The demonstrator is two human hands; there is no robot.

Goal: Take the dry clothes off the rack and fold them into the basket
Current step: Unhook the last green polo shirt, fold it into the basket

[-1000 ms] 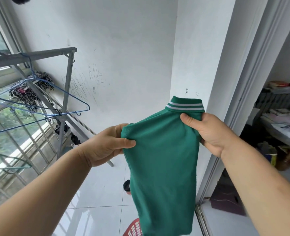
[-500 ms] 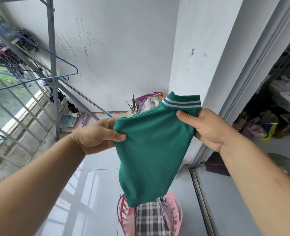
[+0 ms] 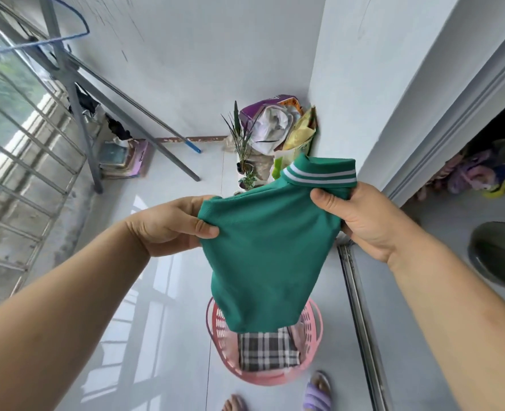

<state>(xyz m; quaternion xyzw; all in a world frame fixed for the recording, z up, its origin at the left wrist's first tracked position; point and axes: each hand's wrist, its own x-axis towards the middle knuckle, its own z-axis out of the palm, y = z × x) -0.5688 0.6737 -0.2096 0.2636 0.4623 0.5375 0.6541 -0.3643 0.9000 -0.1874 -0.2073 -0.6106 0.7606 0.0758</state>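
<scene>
- Now tilted far lower than a second ago: pink basket fully in sight on the floor, where only a sliver of rim showed before.
- Grips the folded green shirt just as before: left hand pinching the top left corner between thumb and fingers, right hand pinching just under the striped collar.
- Hangs the shirt in the air over the basket, lower edge overlapping the far rim in this view; height above it hard to judge.
- Shows a plaid cloth already folded inside the basket.
- Leaves the rack and its blue hanger at the upper left, well apart from both hands.
- Suggests folding of this piece nearly done and laying-in about to start.
- Probably calls for a straight lowering onto the plaid.
- Risks the fold falling open if either pinch loosens early.
</scene>
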